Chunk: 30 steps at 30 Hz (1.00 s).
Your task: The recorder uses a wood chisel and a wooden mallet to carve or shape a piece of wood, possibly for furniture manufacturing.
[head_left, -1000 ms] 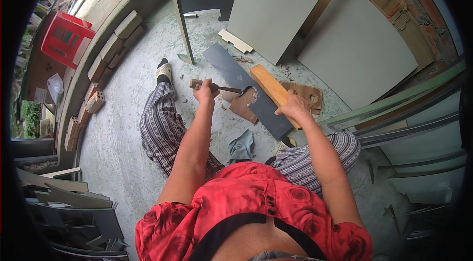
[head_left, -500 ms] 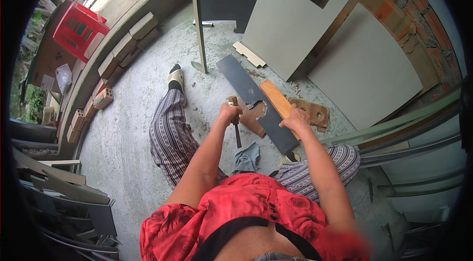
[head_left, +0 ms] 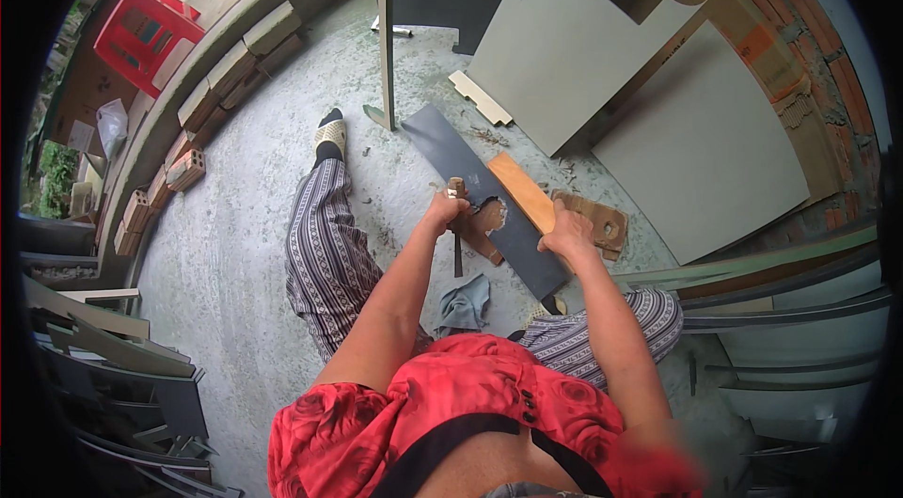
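Observation:
My left hand [head_left: 446, 210] is closed around a chisel [head_left: 458, 258]; its worn handle sticks up above the fist and its dark blade points down toward me. It is at the left edge of a long dark grey board [head_left: 437, 145] with a ragged hole cut through it. Brown scrap [head_left: 482, 247] shows beneath the board. My right hand [head_left: 569, 235] grips the near part of an orange-brown wooden block [head_left: 520, 189], which lies slantwise along the board's right side. Whether the block rests on the board or beside it, I cannot tell.
A grey-blue cloth [head_left: 465, 302] lies on the concrete floor near me. A brown piece with a hole [head_left: 602, 223] lies right of the block. Large pale panels [head_left: 701, 145] lean at the right. A thin upright post [head_left: 386, 37] stands ahead. Bricks [head_left: 235, 70] and a red plastic stool [head_left: 146, 37] are at the left.
My left hand has moved slightly right with the chisel, closer to the ragged hole. My right hand keeps its grip on the block. The whole view has shifted a little.

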Each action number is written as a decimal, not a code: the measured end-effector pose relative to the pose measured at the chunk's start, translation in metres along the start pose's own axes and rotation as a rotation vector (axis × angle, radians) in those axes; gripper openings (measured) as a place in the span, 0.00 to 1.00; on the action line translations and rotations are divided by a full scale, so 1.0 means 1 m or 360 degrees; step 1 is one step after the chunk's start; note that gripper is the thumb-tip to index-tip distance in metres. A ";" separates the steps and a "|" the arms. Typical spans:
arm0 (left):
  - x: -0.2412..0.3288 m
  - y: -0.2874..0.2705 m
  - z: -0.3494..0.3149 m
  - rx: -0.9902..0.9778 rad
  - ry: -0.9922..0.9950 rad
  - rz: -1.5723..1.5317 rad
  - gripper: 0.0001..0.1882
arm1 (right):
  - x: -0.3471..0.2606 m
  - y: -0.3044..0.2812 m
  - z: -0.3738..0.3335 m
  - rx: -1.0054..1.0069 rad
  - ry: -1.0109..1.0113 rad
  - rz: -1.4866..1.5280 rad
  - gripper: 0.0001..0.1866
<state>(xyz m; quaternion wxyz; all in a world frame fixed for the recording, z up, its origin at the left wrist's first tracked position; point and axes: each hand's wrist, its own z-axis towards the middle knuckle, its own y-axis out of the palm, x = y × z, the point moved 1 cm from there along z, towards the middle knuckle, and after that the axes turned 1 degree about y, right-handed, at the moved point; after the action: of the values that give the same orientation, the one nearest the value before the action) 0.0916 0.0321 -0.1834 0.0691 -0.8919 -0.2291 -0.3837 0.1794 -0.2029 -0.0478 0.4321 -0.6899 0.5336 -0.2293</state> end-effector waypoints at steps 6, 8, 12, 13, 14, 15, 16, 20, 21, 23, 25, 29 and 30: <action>-0.009 -0.003 0.005 -0.0042 -0.0046 0.0123 0.20 | 0.001 -0.006 -0.003 -0.0063 -0.0018 0.0017 0.39; -0.012 -0.005 0.004 -0.0059 -0.0086 0.0101 0.17 | 0.003 -0.004 -0.005 -0.0081 -0.0034 0.0015 0.39; -0.008 0.007 -0.006 0.0001 -0.0201 -0.0067 0.06 | 0.011 -0.001 -0.010 -0.0065 -0.0058 -0.0001 0.40; -0.012 0.003 -0.007 0.0021 -0.0188 -0.0078 0.06 | 0.009 -0.001 -0.012 -0.0068 -0.0055 0.0004 0.40; -0.016 0.001 -0.007 -0.0032 -0.0152 -0.0103 0.05 | 0.007 -0.001 -0.014 -0.0062 -0.0079 -0.0003 0.40; -0.019 -0.001 -0.007 -0.0084 -0.0115 -0.0126 0.05 | 0.006 -0.002 -0.016 -0.0064 -0.0087 -0.0014 0.39; -0.016 0.002 -0.009 -0.0118 -0.0085 -0.0128 0.04 | 0.008 -0.003 -0.017 -0.0064 -0.0082 -0.0021 0.39; -0.005 0.014 -0.007 -0.0185 -0.0139 -0.0197 0.11 | 0.013 -0.004 -0.018 -0.0025 -0.0051 -0.0044 0.38; -0.005 0.014 -0.006 -0.0190 -0.0140 -0.0197 0.11 | 0.013 -0.004 -0.017 -0.0022 -0.0061 -0.0039 0.38; -0.010 0.025 -0.006 -0.0148 -0.0276 -0.0034 0.06 | 0.017 -0.002 -0.017 -0.0031 -0.0026 -0.0030 0.38; -0.027 0.023 -0.007 -0.0185 -0.0332 0.0006 0.07 | 0.009 0.002 -0.012 -0.0043 -0.0059 0.0009 0.38; -0.038 0.036 -0.009 -0.0312 -0.0319 0.0184 0.10 | 0.006 -0.003 -0.015 -0.0057 -0.0014 0.0013 0.37; -0.038 0.040 -0.009 -0.0354 -0.0321 0.0136 0.12 | 0.010 -0.002 -0.015 -0.0043 -0.0032 0.0006 0.37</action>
<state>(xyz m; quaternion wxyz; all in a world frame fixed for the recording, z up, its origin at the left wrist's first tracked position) 0.0816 -0.0193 -0.2023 -0.0373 -0.9371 -0.1527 -0.3118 0.1717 -0.2178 -0.0399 0.4284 -0.6971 0.5335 -0.2143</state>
